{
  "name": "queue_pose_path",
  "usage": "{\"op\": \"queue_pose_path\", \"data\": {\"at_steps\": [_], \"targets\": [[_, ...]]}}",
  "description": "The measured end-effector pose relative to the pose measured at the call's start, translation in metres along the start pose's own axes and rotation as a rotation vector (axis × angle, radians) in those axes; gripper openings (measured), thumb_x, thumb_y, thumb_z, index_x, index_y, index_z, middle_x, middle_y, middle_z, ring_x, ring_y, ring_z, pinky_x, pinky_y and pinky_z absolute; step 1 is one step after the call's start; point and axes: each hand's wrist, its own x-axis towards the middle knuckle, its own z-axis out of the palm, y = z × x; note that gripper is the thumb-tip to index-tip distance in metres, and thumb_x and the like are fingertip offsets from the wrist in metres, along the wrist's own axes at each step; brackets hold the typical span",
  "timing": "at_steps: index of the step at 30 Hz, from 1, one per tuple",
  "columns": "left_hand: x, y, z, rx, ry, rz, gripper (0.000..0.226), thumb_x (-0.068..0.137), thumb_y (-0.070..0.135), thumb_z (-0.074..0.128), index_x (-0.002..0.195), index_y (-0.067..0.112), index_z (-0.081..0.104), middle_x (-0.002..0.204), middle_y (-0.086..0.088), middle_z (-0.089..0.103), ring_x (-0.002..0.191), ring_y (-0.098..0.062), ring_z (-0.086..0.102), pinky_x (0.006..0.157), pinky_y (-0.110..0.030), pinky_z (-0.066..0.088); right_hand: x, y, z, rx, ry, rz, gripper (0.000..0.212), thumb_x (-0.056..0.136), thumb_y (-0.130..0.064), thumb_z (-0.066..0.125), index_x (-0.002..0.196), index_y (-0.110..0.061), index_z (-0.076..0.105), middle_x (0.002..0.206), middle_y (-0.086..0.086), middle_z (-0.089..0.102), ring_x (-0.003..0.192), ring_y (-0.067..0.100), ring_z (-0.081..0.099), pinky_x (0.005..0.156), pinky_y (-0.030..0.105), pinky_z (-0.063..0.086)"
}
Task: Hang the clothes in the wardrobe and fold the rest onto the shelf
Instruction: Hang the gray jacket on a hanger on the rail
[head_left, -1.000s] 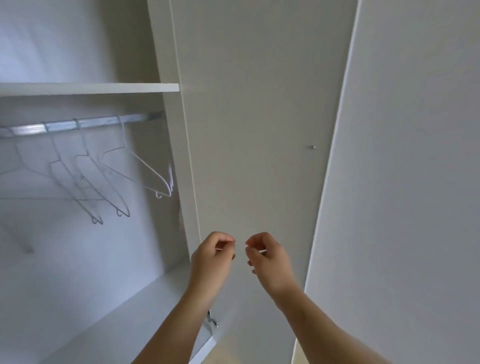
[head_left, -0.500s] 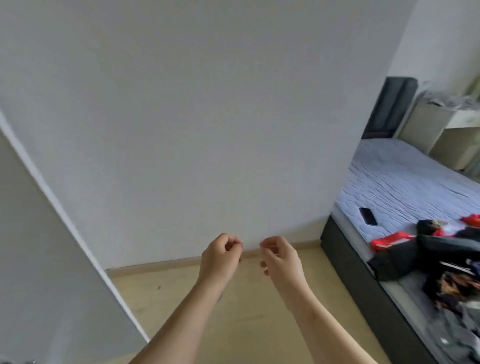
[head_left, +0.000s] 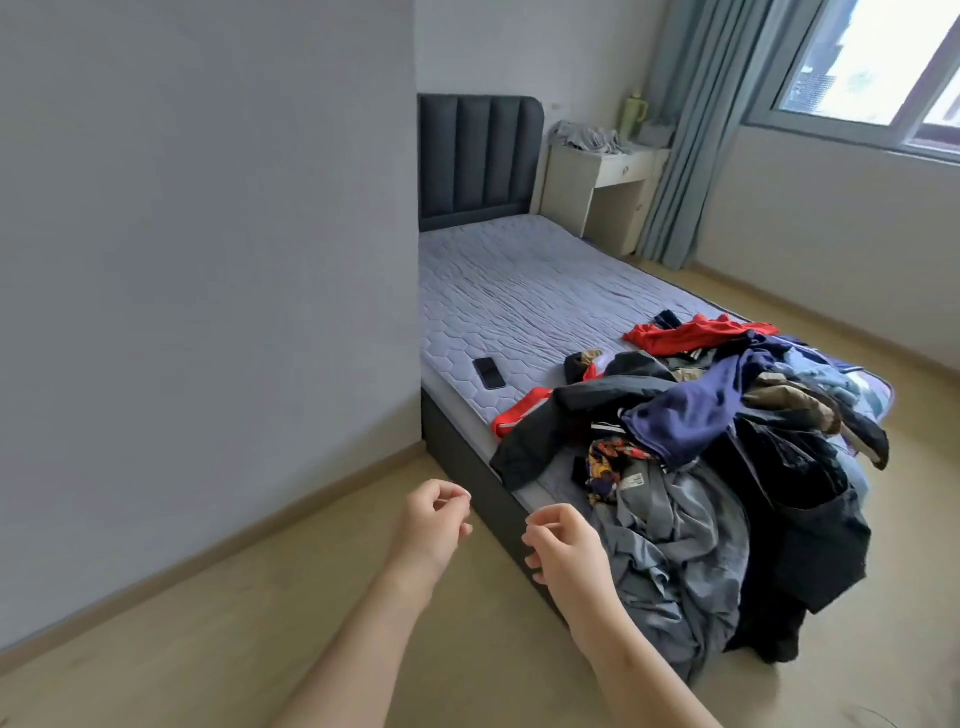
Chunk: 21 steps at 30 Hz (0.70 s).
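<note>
Head view, clothes pile (head_left: 691, 415), garment label (head_left: 632, 482) unreadable

You will find no text, brand or number here that can be read. The only candidate is a pale patch (head_left: 631, 480) on the grey garment (head_left: 675, 545), at the near end of the clothes pile (head_left: 727, 415) on the bed (head_left: 519, 291). The patch bears small dark marks, but they are too small and blurred to make out.
</note>
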Motion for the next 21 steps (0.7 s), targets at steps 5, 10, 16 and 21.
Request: {"op": "queue_pose_path", "data": {"at_steps": [5,10,16,21], "targets": [[0.056,0.008,0.081,0.114,-0.152,-0.002,0.017,0.090,0.014,0.051,0.077,0.020,0.059,0.077,0.000,0.060,0.066,-0.011,0.059,0.058,-0.023,0.041,0.053,0.029,-0.056,0.032,0.131,0.100,0.015,0.086,-0.013,0.049,0.081,-0.024,0.058,0.078,-0.002,0.064,0.067,0.013,0.058,0.063,0.030,0.048],[0.130,0.022,0.157,0.189,-0.268,0.021,0.016,0.091,0.019,0.052,0.078,0.024,0.061,0.079,0.004,0.063,0.069,-0.010,0.062,0.061,-0.023,0.045,0.126,0.045,-0.100,0.046,0.241,0.169,0.015,0.087,-0.011,0.047,0.082,-0.021,0.057,0.072,0.001,0.061,0.064,0.015,0.054,0.062,0.030,0.044],[0.225,0.050,0.233,0.277,-0.385,-0.013,0.018,0.090,0.017,0.052,0.075,0.023,0.060,0.077,0.004,0.062,0.063,-0.009,0.060,0.071,-0.028,0.051,0.230,0.040,-0.137,0.005,0.317,0.258,0.015,0.086,-0.010,0.047,0.082,-0.021,0.058,0.071,-0.002,0.061,0.064,0.015,0.054,0.050,0.026,0.045],[0.293,0.059,0.291,0.401,-0.461,-0.042,0.018,0.089,0.017,0.050,0.075,0.024,0.059,0.077,0.004,0.062,0.065,-0.009,0.060,0.058,-0.022,0.043,0.303,0.043,-0.160,0.017,0.351,0.328,0.017,0.085,-0.011,0.047,0.078,-0.024,0.057,0.072,-0.003,0.062,0.068,0.015,0.058,0.063,0.030,0.048]]}}
